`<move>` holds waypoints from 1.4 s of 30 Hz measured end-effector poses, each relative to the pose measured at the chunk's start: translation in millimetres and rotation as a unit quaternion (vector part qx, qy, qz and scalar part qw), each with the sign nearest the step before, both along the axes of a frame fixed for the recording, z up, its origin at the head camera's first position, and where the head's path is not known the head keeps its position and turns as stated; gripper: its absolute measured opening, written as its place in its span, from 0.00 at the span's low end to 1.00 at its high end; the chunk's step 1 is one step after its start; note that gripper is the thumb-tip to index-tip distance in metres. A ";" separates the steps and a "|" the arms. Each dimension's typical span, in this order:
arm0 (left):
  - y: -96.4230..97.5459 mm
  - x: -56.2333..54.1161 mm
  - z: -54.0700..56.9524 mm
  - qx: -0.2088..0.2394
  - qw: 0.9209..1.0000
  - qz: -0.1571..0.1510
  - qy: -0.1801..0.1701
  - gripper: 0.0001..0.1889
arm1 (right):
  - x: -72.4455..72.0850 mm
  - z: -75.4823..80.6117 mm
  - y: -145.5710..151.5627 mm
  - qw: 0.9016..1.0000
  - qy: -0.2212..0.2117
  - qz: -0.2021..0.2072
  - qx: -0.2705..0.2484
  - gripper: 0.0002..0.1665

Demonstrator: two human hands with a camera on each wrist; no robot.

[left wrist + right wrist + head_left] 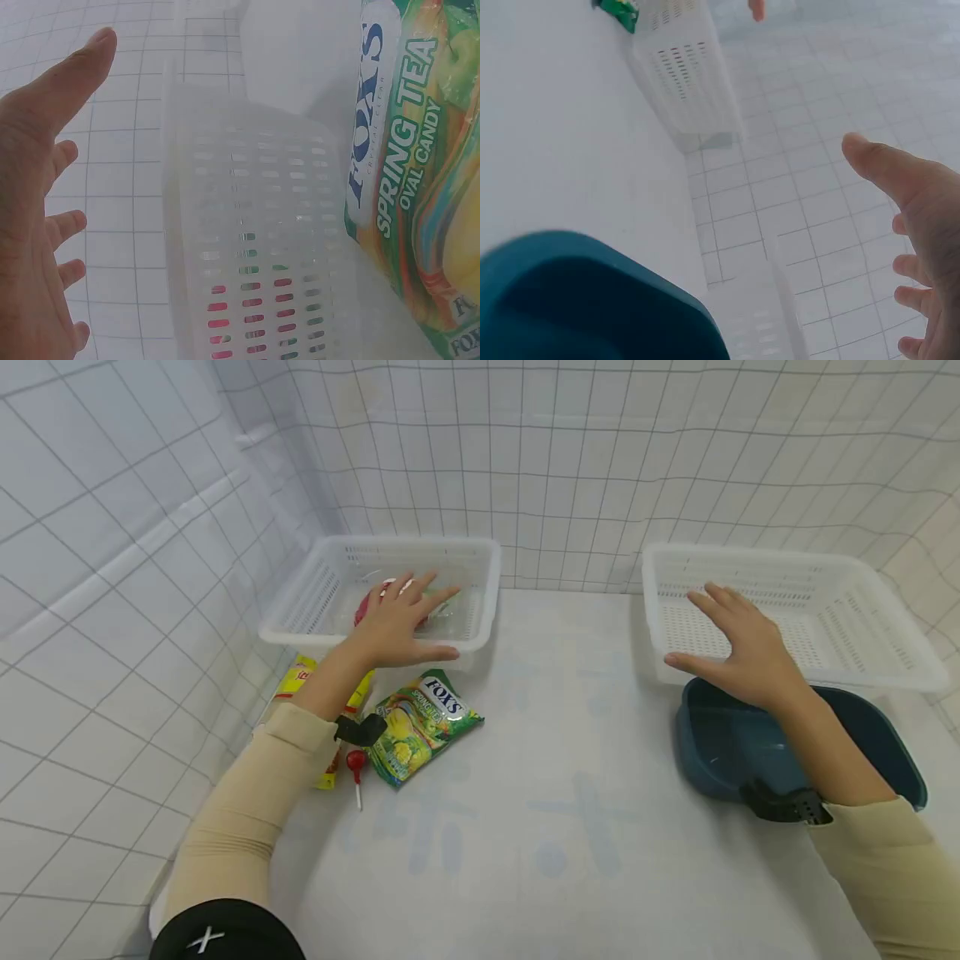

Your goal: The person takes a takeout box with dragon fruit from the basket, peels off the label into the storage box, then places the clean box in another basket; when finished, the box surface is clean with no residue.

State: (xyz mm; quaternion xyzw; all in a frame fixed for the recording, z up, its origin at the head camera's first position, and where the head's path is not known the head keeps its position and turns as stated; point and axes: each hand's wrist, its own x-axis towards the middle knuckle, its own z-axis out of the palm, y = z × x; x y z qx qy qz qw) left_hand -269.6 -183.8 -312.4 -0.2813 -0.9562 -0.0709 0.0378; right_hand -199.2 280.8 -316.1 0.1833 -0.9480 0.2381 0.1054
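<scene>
My left hand [397, 625] hovers over the left white basket [491, 585], fingers spread and holding nothing. A pink-and-clear packaged item [363, 608] lies in that basket, partly hidden by the hand. In front of the basket lie a green Fox's Spring Tea candy bag [422, 727], a red lollipop [356, 762] and yellow packaging [297, 675] half covered by the left forearm. My right hand [750, 652], thumb apart and nothing in its grasp, is over the front edge of the right white basket [847, 610]. In the left wrist view the candy bag [420, 165] stands large beside the basket's slotted wall [255, 202].
A dark blue bin [720, 768] stands before the right basket, under the right wrist; its rim [615, 259] looms close in the right wrist view. A grid-patterned white cloth [570, 468] rises behind the baskets and along the left. The white tabletop [555, 735] lies between the baskets.
</scene>
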 end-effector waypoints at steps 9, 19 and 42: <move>-12.4 36.9 -15.0 0.076 0.996 0.005 0.049 0.51 | 14.4 -14.0 -5.4 0.994 0.005 -0.017 -0.111 0.45; -6.1 68.3 -54.3 0.296 0.942 0.035 0.152 0.39 | 29.2 -30.4 -28.1 0.973 0.095 0.004 -0.212 0.36; 43.7 65.7 -74.9 0.719 0.612 0.328 -0.011 0.34 | -3.5 -44.6 -112.5 0.949 0.046 0.095 -0.297 0.28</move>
